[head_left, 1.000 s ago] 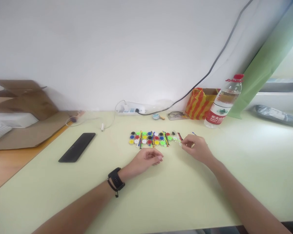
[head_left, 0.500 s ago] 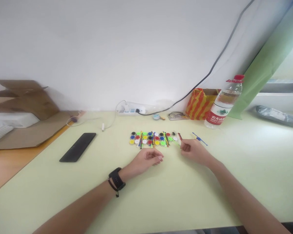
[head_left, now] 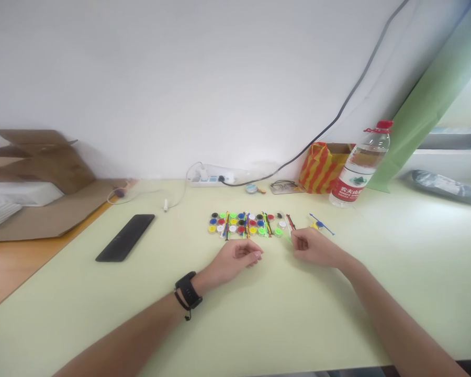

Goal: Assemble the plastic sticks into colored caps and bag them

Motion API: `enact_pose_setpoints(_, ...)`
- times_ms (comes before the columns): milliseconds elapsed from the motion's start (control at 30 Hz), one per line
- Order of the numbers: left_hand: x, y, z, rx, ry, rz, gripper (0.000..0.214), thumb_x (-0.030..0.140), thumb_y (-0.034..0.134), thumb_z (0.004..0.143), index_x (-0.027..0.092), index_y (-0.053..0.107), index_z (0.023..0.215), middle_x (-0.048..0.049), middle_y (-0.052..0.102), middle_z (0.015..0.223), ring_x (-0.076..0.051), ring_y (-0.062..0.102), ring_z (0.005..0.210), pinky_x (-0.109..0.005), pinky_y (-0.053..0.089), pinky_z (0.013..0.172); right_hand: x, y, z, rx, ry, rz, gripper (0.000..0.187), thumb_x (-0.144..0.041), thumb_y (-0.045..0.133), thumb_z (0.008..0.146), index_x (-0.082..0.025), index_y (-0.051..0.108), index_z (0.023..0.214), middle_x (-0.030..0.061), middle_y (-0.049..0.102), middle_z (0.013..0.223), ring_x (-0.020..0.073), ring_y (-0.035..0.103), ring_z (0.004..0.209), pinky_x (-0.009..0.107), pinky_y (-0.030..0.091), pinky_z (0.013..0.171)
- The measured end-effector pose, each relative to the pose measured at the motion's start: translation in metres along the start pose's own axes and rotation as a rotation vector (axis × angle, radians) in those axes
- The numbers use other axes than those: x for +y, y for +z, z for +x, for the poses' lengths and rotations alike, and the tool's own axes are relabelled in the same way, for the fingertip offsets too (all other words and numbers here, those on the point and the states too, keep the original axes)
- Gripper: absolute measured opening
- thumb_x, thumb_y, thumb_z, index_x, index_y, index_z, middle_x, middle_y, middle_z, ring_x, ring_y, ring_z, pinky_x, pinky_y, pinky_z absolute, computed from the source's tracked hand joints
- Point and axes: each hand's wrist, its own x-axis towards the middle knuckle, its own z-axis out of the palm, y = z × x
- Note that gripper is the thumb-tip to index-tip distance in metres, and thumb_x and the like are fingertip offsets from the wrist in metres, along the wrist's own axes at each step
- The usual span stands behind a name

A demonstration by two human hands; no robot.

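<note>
My right hand is closed in a pinch on a thin green plastic stick; its far end is hidden by my fingers. Close to the stick lies a green round disc. My left hand rests on the table with fingers curled and thumb near the fingertips; nothing shows in it. Beyond my hands, small coloured discs lie in rows, with bundles of coloured sticks between them. A red and white stick bundle lies just beyond my right fingers.
A blue and yellow spinner-like piece lies past my right hand. A black phone is at left, near an open cardboard box. Along the wall stand a power strip, glasses, a striped bag and a water bottle.
The green disc has shifted right and towards me, away from its row. My right hand has moved slightly right and towards me with the green stick. My left hand stays put.
</note>
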Motion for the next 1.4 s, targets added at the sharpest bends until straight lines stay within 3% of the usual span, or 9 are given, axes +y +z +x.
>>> enact_pose_setpoints(233,-0.001,0.005,-0.005,0.085,0.131,0.204,0.03,0.039,0.069,0.091,0.02,0.068,0.114,-0.0063,0.068,0.099,-0.016,0.06,0.08,-0.03,0.052,0.075,-0.015,0.003,-0.007,-0.133,-0.009,0.055,0.016,-0.009,0.056,0.066,-0.021,0.046,0.061,-0.0064,0.046,0.056,0.0105,0.043,0.053,0.022,0.028,0.048)
enact_pose_setpoints(467,-0.002,0.007,-0.011,0.113,0.221,0.513,0.058,0.034,0.071,0.087,0.028,0.051,0.141,-0.0075,0.06,0.124,-0.019,0.055,0.09,-0.031,0.049,0.076,-0.041,0.014,-0.012,-0.326,-0.029,0.185,0.015,-0.008,0.059,0.066,-0.02,0.05,0.066,-0.0068,0.045,0.06,0.0089,0.042,0.055,0.022,0.028,0.05)
enact_pose_setpoints(533,-0.003,0.007,-0.011,0.092,0.226,0.542,0.05,0.033,0.069,0.089,0.026,0.055,0.137,-0.0079,0.058,0.124,-0.019,0.055,0.09,-0.031,0.049,0.076,-0.045,0.018,-0.012,-0.375,-0.027,0.245,0.014,-0.008,0.06,0.067,-0.019,0.051,0.067,-0.0073,0.044,0.06,0.0083,0.041,0.055,0.022,0.027,0.05)
enact_pose_setpoints(600,-0.003,0.007,-0.009,0.075,0.235,0.57,0.029,0.033,0.065,0.092,0.023,0.065,0.119,-0.0075,0.06,0.119,-0.018,0.055,0.087,-0.03,0.047,0.073,-0.046,0.021,-0.011,-0.396,-0.023,0.301,0.014,-0.007,0.06,0.068,-0.019,0.053,0.069,-0.0073,0.045,0.061,0.0082,0.041,0.056,0.022,0.028,0.051)
enact_pose_setpoints(700,-0.003,0.007,-0.007,0.101,0.227,0.59,0.015,0.034,0.065,0.092,0.019,0.067,0.094,-0.0054,0.063,0.102,-0.016,0.054,0.078,-0.029,0.044,0.067,-0.045,0.02,-0.01,-0.351,-0.035,0.398,0.014,-0.006,0.06,0.07,-0.019,0.058,0.076,-0.0058,0.049,0.066,0.0094,0.044,0.06,0.022,0.033,0.055)
enact_pose_setpoints(867,-0.003,0.006,-0.004,0.132,0.136,0.387,0.025,0.042,0.069,0.09,0.019,0.065,0.1,-0.0003,0.063,0.08,-0.015,0.056,0.07,-0.027,0.045,0.063,-0.045,0.019,-0.008,-0.224,-0.041,0.64,0.025,-0.021,0.07,0.083,-0.022,0.062,0.107,-0.0027,0.061,0.076,0.0128,0.055,0.067,0.026,0.045,0.065)
enact_pose_setpoints(1100,-0.002,0.005,-0.002,0.087,0.103,0.038,0.033,0.039,0.08,0.083,0.016,0.066,0.104,-0.0058,0.072,0.091,-0.018,0.069,0.081,-0.029,0.054,0.073,-0.049,0.039,-0.002,-0.107,-0.057,0.63,0.023,-0.039,0.072,0.088,-0.019,0.071,0.099,0.0031,0.067,0.083,0.0136,0.057,0.068,0.026,0.047,0.06)
enact_pose_setpoints(1400,-0.001,0.004,0.0,0.176,0.148,0.066,0.029,0.037,0.076,0.086,0.018,0.074,0.108,-0.0099,0.075,0.109,-0.022,0.073,0.092,-0.033,0.06,0.083,-0.043,0.05,0.004,0.063,-0.128,0.41,0.019,-0.035,0.063,0.094,-0.02,0.074,0.098,0.0074,0.074,0.096,0.0201,0.065,0.085,0.032,0.052,0.074)
